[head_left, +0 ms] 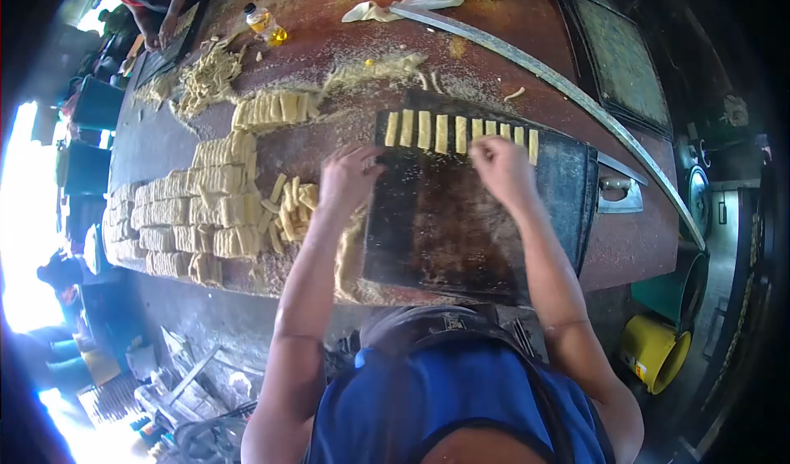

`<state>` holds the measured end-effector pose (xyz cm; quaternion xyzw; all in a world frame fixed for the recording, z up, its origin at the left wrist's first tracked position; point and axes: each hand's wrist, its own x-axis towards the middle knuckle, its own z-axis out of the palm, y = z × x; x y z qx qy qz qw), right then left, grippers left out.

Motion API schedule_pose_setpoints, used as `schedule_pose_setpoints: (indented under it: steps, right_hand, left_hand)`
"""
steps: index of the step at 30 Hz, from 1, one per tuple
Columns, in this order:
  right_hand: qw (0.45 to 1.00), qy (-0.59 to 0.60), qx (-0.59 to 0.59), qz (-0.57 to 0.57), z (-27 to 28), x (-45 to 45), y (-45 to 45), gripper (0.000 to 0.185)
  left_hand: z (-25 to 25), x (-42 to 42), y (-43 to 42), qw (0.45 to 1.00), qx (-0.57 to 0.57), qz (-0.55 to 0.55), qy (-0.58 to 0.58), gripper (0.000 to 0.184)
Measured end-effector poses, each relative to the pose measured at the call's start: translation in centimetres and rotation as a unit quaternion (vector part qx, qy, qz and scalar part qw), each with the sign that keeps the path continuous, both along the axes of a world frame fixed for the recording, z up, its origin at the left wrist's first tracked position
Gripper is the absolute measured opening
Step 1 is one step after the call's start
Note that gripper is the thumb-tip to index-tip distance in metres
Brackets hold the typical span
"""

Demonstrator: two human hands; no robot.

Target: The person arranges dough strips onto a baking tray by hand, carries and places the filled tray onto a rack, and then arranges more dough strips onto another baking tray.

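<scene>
Dough sticks (441,134) lie in a row along the far edge of a dark tray (448,233), at twelve o'clock on a dial centred on that tray, with six o'clock towards the person. Close by, at nine o'clock, a loose heap (290,217) of similar pieces sits next to the left forearm, with stacked bundles (164,213) farther out. At three, a handled metal tool (625,202) lies just beyond the tray's edge.

The left hand (350,174) hovers between nine and ten, fingers bent at the tray's edge; whether it grips anything cannot be told. At one o'clock the right hand (504,167) has its fingertips drawn together over the row, hiding whether a stick is pinched there.

The step in hand appears to be setting or straightening the sticks side by side. The next move probably calls for a light touch, keeping the gaps even without nudging neighbours.

Farther off, a long metal bar (535,65) slants from twelve towards three, an oil bottle (262,23) lies tilted between ten and eleven, and another person's hand (168,29) shows at ten.
</scene>
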<state>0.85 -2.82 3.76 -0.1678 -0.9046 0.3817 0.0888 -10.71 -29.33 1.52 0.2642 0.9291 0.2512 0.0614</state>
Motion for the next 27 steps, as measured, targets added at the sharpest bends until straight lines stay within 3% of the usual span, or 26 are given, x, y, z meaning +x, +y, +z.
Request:
schedule_pose_setpoints:
  steps: [2, 3, 5, 7, 9, 11, 13, 15, 16, 17, 19, 21, 23, 25, 26, 27]
  right_hand:
    - [0.994, -0.073, 0.023, 0.078, 0.9, -2.0, -6.2, 0.019]
    - [0.993, -0.016, 0.020, 0.116, -0.6, -3.1, -9.3, 0.021]
    - [0.978, -0.083, 0.048, 0.187, -1.0, -5.6, -15.0, 0.021]
    - [0.945, -0.111, 0.238, 0.197, -2.3, -7.5, -19.4, 0.018]
    - [0.911, -0.194, 0.286, 0.223, -2.6, -8.5, -21.3, 0.020]
    - [0.910, -0.233, 0.273, 0.210, -2.3, -9.6, -22.2, 0.021]
    - [0.907, -0.269, 0.259, 0.196, -2.7, -10.0, -22.1, 0.023]
    - [0.941, -0.198, 0.230, 0.152, -3.5, -9.7, -22.0, 0.028]
    - [0.941, -0.200, 0.232, 0.146, -3.6, -9.4, -21.7, 0.028]
    - [0.933, -0.201, 0.229, 0.191, -3.6, -9.1, -21.3, 0.025]
    - [0.926, -0.201, 0.224, 0.228, -3.6, -8.7, -19.9, 0.023]
    - [0.963, -0.132, 0.070, 0.224, -4.5, -7.7, -17.4, 0.023]
    - [0.982, -0.067, 0.028, 0.175, -4.4, -5.7, -14.0, 0.033]
    - [0.981, 0.007, -0.162, 0.107, 0.1, -2.7, -10.3, 0.044]
    - [0.975, 0.037, -0.201, 0.085, 0.5, -1.5, -7.9, 0.052]
    - [0.965, 0.023, -0.258, 0.033, 0.4, -0.2, -5.2, 0.053]
  left_hand:
    - [-1.2, -2.0, -5.0, 0.982, -0.134, 0.075, -0.107, 0.049]
    - [-0.7, -2.3, -5.6, 0.983, -0.129, 0.068, -0.107, 0.049]
    - [0.9, -1.7, -6.5, 0.960, -0.222, 0.058, -0.161, 0.044]
    - [-1.4, -1.7, -7.6, 0.973, -0.194, 0.046, -0.113, 0.041]
    - [-1.2, -1.2, -8.3, 0.983, -0.171, 0.011, -0.060, 0.050]
    - [-3.7, -1.8, -8.9, 0.987, -0.147, -0.007, -0.057, 0.049]
    - [-2.6, -1.3, -8.8, 0.992, -0.105, 0.002, -0.068, 0.044]
    - [-2.3, -1.6, -8.9, 0.992, -0.108, -0.007, -0.069, 0.041]
    - [-2.5, -2.0, -9.1, 0.989, -0.046, -0.004, -0.140, 0.040]
    - [-2.7, -2.4, -9.3, 0.977, 0.014, 0.000, -0.211, 0.038]
    - [-1.3, -2.3, -9.5, 0.987, 0.035, -0.043, -0.153, 0.034]
    - [0.8, -2.0, -8.7, 0.990, 0.070, -0.056, -0.107, 0.032]
    - [3.7, -1.5, -6.1, 0.966, 0.162, -0.053, -0.193, 0.031]
    - [2.1, -1.3, -2.4, 0.877, 0.342, -0.049, -0.335, 0.026]
    - [1.2, -0.7, -0.2, 0.875, 0.344, -0.057, -0.337, 0.026]
    - [0.7, 0.1, 2.4, 0.827, 0.415, -0.037, -0.379, 0.025]
